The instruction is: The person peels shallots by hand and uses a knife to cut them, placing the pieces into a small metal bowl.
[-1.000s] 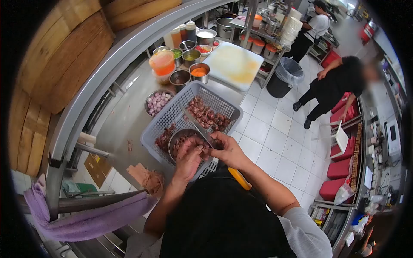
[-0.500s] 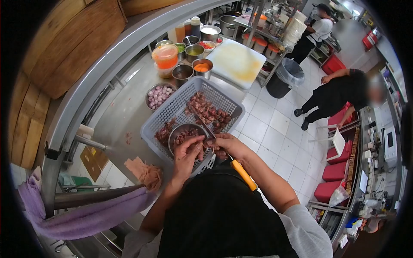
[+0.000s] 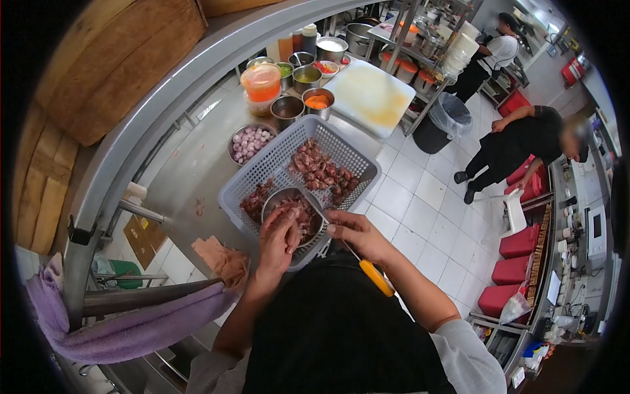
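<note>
My right hand (image 3: 359, 235) grips a knife by its blade, with the yellow handle (image 3: 376, 278) pointing back toward my body and the tip over the basket. My left hand (image 3: 279, 241) is closed over the near edge of a metal bowl (image 3: 317, 234); what its fingers hold, if anything, is hidden. Papery red-brown peelings (image 3: 300, 213) lie in that bowl. The bowl sits inside a grey perforated basket (image 3: 252, 172). Unpeeled shallots (image 3: 321, 166) fill the basket's far part, with more skins at its left. Peeled purple shallots (image 3: 251, 144) lie in a metal bowl beside the basket.
Beyond the basket stand an orange-filled tub (image 3: 260, 83), several metal pots and a white cutting board (image 3: 369, 97). Crumpled pinkish paper (image 3: 222, 261) and a purple towel (image 3: 144, 328) are at left. Two people stand on the right, near a lined bin (image 3: 441, 123).
My hands have moved apart, the left over the bowl and the right slightly to the right with the knife. The view has shifted a little.
</note>
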Demonstrator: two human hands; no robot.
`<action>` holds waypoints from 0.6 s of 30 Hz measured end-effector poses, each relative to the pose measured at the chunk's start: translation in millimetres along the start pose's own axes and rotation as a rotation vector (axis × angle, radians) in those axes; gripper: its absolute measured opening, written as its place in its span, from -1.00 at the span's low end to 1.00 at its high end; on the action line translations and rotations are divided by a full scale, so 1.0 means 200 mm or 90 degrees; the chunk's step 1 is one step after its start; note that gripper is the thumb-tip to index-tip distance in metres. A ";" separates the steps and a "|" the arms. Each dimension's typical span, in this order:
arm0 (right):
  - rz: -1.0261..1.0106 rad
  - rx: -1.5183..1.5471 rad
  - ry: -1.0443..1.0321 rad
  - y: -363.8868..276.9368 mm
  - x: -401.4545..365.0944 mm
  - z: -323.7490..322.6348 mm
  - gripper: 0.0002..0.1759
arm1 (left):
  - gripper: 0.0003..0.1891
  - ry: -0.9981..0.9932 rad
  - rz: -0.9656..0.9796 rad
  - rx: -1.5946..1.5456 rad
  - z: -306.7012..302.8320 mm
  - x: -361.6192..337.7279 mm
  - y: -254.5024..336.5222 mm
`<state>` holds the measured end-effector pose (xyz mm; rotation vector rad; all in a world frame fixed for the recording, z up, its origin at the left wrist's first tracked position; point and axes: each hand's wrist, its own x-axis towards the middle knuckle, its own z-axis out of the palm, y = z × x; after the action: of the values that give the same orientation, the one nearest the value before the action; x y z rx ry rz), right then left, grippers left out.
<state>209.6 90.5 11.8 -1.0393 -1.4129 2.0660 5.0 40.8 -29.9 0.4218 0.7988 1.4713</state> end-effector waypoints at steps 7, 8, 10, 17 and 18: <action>-0.144 0.020 -0.091 -0.04 -0.01 0.13 -0.29 | -0.85 0.033 -0.026 -0.016 0.07 -0.04 0.00; -0.152 0.014 -0.084 -0.04 0.00 0.13 -0.30 | -0.85 0.034 -0.028 -0.013 0.08 -0.05 0.00; -0.158 0.029 -0.081 -0.06 -0.01 0.15 -0.30 | -0.83 0.057 -0.036 -0.026 0.09 -0.06 0.01; -0.158 0.008 -0.083 -0.07 -0.01 0.13 -0.35 | -0.84 0.010 -0.020 -0.053 0.12 -0.09 0.01; -0.157 0.009 -0.082 -0.07 -0.01 0.13 -0.35 | -0.84 0.034 -0.009 -0.042 0.13 -0.09 0.01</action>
<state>189.7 78.4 30.1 -0.6961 -1.5041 1.9869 23.1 29.5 -7.1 0.3276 0.7914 1.4966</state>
